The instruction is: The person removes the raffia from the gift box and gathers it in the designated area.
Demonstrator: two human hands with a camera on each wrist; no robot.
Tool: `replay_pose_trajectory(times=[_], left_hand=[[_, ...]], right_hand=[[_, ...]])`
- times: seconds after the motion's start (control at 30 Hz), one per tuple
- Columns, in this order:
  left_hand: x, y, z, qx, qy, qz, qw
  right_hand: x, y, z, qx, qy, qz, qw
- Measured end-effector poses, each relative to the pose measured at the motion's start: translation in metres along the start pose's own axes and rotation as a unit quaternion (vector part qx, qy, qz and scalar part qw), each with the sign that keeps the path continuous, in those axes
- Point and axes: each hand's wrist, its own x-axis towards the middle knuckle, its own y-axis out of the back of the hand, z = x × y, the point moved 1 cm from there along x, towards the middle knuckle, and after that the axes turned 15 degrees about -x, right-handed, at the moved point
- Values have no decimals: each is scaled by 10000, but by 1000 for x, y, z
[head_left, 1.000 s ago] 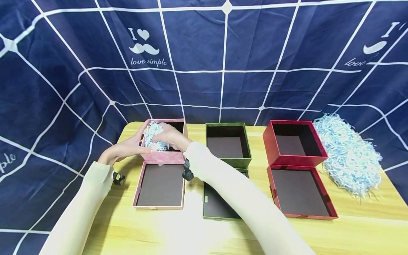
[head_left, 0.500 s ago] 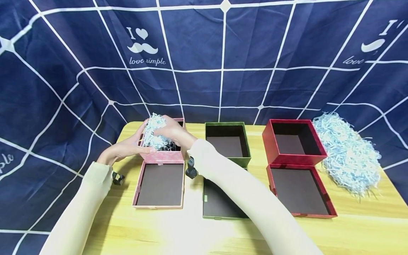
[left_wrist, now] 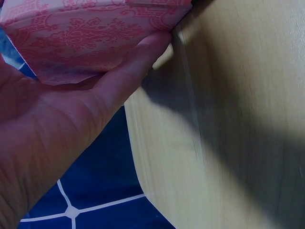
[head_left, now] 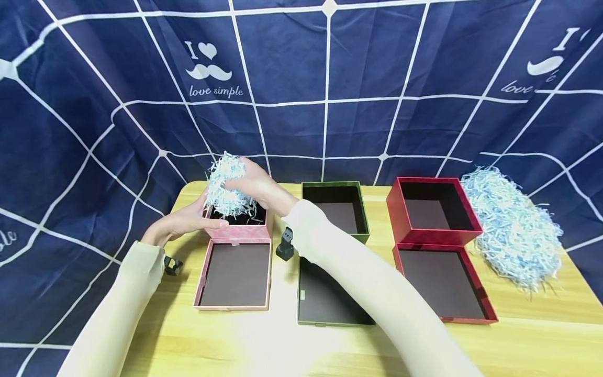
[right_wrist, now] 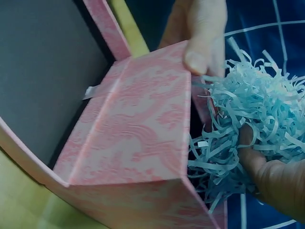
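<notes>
A pink patterned box (head_left: 240, 232) stands at the table's back left, its lid (head_left: 233, 275) folded down in front. My left hand (head_left: 176, 222) grips the box's left side, the thumb along the front wall. In the left wrist view this hand (left_wrist: 52, 124) lies against the pink wall, with most fingers hidden. Over the box's opening, my right hand (head_left: 263, 189) holds a clump of pale blue shredded paper (head_left: 225, 183). The right wrist view has the right thumb sunk into the shredded paper (right_wrist: 271, 109), whose lower strands hang at the box's rim.
A green box (head_left: 334, 209) with its lid (head_left: 325, 293) down stands in the middle, partly under my right arm. Right of it is an open red box (head_left: 435, 209) with its lid (head_left: 445, 283). A heap of blue shredded paper (head_left: 515, 230) lies at the far right.
My right hand has risen from inside the pink box, bringing the shredded paper up above the rim. The left hand has stayed on the box.
</notes>
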Motion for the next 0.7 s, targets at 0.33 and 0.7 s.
replay_pose_trajectory(times=[0.33, 0.7], left_hand=[[0, -3, 1, 39, 186, 8, 9998], [-3, -1, 3, 87, 419, 49, 9991]], right_hand=[[-10, 26, -16, 467, 87, -28, 9989], [-25, 55, -33, 476, 321, 178, 9982]])
